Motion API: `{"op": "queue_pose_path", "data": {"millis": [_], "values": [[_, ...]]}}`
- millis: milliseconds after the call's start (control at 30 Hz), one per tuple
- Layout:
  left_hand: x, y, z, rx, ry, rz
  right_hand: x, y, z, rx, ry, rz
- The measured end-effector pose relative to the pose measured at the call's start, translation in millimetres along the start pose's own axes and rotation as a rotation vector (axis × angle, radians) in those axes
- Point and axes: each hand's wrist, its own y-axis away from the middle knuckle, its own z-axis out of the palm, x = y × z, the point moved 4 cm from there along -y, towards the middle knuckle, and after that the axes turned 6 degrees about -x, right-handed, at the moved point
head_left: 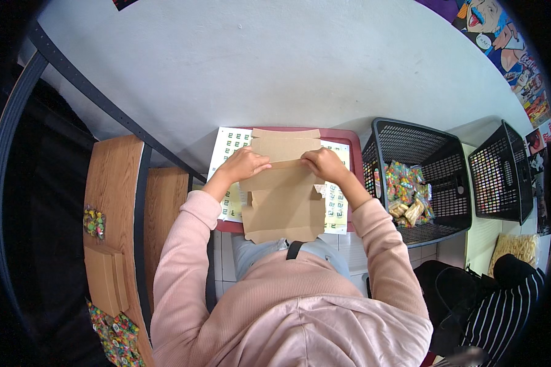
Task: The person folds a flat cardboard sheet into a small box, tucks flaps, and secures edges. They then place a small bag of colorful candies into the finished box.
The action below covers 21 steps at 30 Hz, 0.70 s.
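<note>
A flattened cardboard box (284,211), plain brown and creased across, lies on a dark red table (356,147) in front of the person, its lower edge reaching over their lap. From its left side: the left hand (246,165) grips the middle crease, fingers bent over a narrow raised fold; a small tab stands up lower down on that side. The middle is smooth and bare, with a short flap at the far end and slanted corners at the near one. On the right, another tab sticks up, and the right hand (326,165) pinches the same fold with its fingertips. Both thumbs are hard to make out. At far left, the dark lens rim cuts off a pile of candy bags (115,333) on a wooden shelf (111,168). The box covers the middle of the white printed sheets (231,145) beneath it. To the right, a black basket (462,211) holds more sweets, its nearest contents partly hidden by its side.
</note>
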Motion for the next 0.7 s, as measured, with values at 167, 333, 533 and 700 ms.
{"op": "queue_pose_path", "data": {"millis": [167,333,533,700], "values": [[-3,0,2,-0.026,-0.037,-0.036,5,6,-7,0.026,0.027,-0.033],[-25,-1,-12,-0.077,-0.118,-0.192,13,4,-15,0.025,-0.045,0.124],[-43,20,-48,0.353,-0.245,-0.474,61,37,-9,0.218,-0.340,0.480],[0,20,41,0.124,0.010,-0.371,83,105,91,0.254,-0.626,0.841]]}}
